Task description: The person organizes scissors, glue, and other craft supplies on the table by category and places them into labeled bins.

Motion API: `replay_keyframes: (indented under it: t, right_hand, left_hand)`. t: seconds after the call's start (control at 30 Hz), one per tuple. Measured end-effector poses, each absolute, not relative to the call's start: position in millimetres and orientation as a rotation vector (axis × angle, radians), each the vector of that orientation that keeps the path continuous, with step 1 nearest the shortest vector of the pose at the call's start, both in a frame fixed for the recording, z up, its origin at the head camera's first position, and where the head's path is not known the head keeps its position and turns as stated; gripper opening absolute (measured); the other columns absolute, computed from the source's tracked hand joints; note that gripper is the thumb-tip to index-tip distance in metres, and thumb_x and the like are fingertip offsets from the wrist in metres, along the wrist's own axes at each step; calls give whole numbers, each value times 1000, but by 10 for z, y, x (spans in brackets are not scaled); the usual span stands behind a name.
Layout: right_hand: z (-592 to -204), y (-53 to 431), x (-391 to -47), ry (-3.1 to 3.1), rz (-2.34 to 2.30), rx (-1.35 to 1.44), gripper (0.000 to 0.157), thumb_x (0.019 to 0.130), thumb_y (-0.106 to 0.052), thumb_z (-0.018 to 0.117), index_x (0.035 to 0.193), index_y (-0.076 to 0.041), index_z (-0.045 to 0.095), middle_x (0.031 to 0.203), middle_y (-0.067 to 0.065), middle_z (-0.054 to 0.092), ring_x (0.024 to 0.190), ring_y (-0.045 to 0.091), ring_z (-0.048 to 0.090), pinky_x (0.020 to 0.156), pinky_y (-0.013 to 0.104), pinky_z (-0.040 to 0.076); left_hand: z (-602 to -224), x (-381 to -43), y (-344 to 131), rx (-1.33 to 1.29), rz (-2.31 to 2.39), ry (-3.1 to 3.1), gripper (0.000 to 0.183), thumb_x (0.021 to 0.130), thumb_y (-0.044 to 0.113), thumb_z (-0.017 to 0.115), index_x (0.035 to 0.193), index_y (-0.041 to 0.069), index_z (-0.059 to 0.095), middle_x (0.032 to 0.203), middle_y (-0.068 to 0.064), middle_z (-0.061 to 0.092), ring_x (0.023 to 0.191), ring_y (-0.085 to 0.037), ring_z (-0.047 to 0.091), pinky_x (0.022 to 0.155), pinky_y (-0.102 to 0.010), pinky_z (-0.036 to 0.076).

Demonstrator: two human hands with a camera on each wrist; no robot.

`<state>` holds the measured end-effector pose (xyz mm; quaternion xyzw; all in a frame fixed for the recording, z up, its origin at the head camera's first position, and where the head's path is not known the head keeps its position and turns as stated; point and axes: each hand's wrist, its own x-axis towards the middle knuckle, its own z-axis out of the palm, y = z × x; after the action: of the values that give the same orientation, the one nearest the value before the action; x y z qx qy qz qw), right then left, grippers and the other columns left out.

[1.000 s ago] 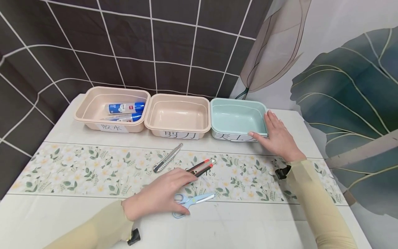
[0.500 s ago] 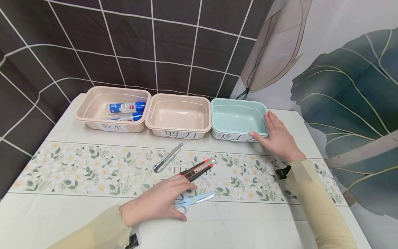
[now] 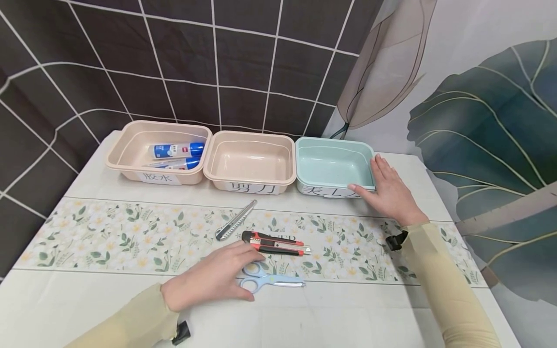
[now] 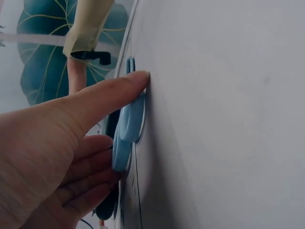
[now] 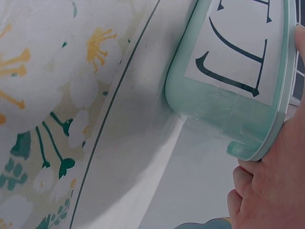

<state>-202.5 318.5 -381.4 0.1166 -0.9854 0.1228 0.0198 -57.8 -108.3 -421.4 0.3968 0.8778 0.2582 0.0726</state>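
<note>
Light-blue scissors (image 3: 278,280) lie on the table with their handles toward my left hand (image 3: 211,276). The left thumb and fingers are spread around the handles; in the left wrist view the thumb crosses in front of the blue handle loops (image 4: 133,119), and whether it touches them I cannot tell. Just beyond the fingers lies a black-and-red utility knife (image 3: 278,245), blade end to the right. A grey utility knife (image 3: 235,221) lies farther back. My right hand (image 3: 389,193) rests against the right end of the light-green bin (image 3: 335,182), thumb over its front rim, fingers straight.
A pink bin (image 3: 250,185) stands left of the green one. Beside it another pink bin (image 3: 126,170) holds blue-and-white glue tubes (image 3: 176,150). All bins have paper labels in front. A floral strip (image 3: 109,237) runs across the white table; a dark curtain (image 3: 187,58) hangs behind.
My left hand has drawn back slightly left. The black-and-red knife has turned so its blade end points right, and the scissors have swung a little. The right hand stays still.
</note>
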Motion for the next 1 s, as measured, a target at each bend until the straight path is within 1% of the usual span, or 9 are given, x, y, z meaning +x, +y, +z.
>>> replay_keyframes:
  t: [0.13,0.27,0.37,0.47,0.57,0.83,1.0]
  right_hand:
    - [-3820,3190,-2026,-3057,381,365,106,96,-67,52,160,5,6,167,24,1,154,35,-1,122,53,3]
    - [-3824,3197,-2026,-3054,375,366,105,96,-67,51,160,4,6,167,23,1,154,34,-1,122,53,3]
    - [-3827,3199,-2026,-3055,375,368,106,96,-67,51,160,4,6,167,23,0,154,34,-1,122,53,3]
    - [-3828,3196,-2028,-3056,379,369,106,96,-67,51,160,4,6,167,23,1,154,34,-1,122,53,3]
    - [-3829,3194,-2032,-3054,375,369,106,96,-67,51,160,4,6,167,23,1,154,34,-1,122,53,3]
    - [-3831,3198,-2034,-3045,380,366,106,96,-67,52,160,4,7,167,24,3,154,34,0,122,53,4]
    - [-3833,3197,-2028,-3043,369,365,106,96,-67,52,160,4,7,167,24,4,154,33,0,122,53,5]
  left_hand:
    - [-4201,-610,-1084,1220,782,2608,63,72,36,93,123,8,69,121,3,62,112,-13,56,99,-34,49]
    - [-4165,-653,-1071,1244,768,2579,55,73,31,91,119,7,71,116,4,60,105,-11,55,92,-29,51]
    - [-4143,-683,-1053,1260,754,2559,52,70,27,89,115,7,72,110,5,59,96,-8,51,83,-24,50]
    - [-4135,-697,-1041,1288,746,2552,51,65,24,87,112,7,73,104,7,58,91,-6,49,79,-22,49]
    - [-4150,-699,-1037,1319,742,2555,52,63,24,86,110,8,73,102,7,58,90,-6,49,79,-21,49]
    - [-4137,-726,-1060,1360,824,2569,52,64,28,86,111,12,74,105,8,60,91,-6,49,77,-18,48]
    - [-4036,-793,-1107,1355,890,2612,55,64,27,87,114,11,73,111,8,60,98,-7,52,84,-23,51]
